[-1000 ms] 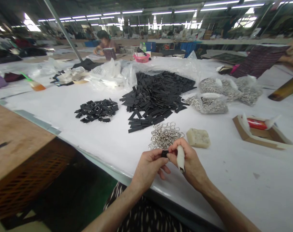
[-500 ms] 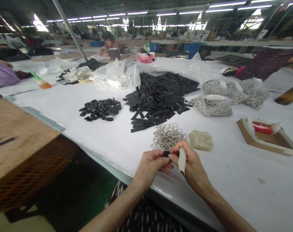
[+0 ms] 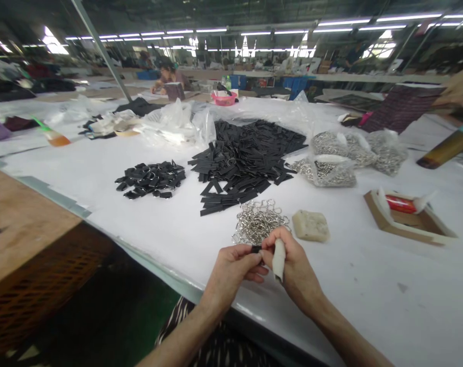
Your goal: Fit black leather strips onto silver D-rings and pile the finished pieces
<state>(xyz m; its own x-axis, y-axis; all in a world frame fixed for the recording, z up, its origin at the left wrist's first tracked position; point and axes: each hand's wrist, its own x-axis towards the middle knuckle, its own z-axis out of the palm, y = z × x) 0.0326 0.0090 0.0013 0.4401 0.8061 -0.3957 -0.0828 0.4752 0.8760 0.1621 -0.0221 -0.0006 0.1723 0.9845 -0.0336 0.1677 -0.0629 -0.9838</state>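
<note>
My left hand (image 3: 233, 267) is closed, its thumb and fingers pinching a short black strip (image 3: 256, 249). My right hand (image 3: 292, 260) meets it fingertip to fingertip and pinches the strip's other end. A whitish, wrapped, handle-like piece (image 3: 279, 259) sticks out of my right hand toward me; its kind is unclear. Just beyond my fingers lies a heap of silver metal rings (image 3: 258, 221). Whether a ring is in the strip is hidden by my fingers. Behind the rings spreads a large pile of flat black strips (image 3: 250, 153). Looped black pieces with metal rings (image 3: 151, 179) lie to the left.
Right of the rings sits a yellowish wax-like block (image 3: 311, 226). Farther right are a cardboard tray (image 3: 403, 232) with a red roll and clear bags of metal rings (image 3: 333, 171). Plastic bags (image 3: 174, 122) lie behind the pile. Another person (image 3: 172, 79) sits across the table.
The view has shifted slightly, so things on the table appear a little farther left and lower. Both hands still pinch the black strip in nearly the same pose.
</note>
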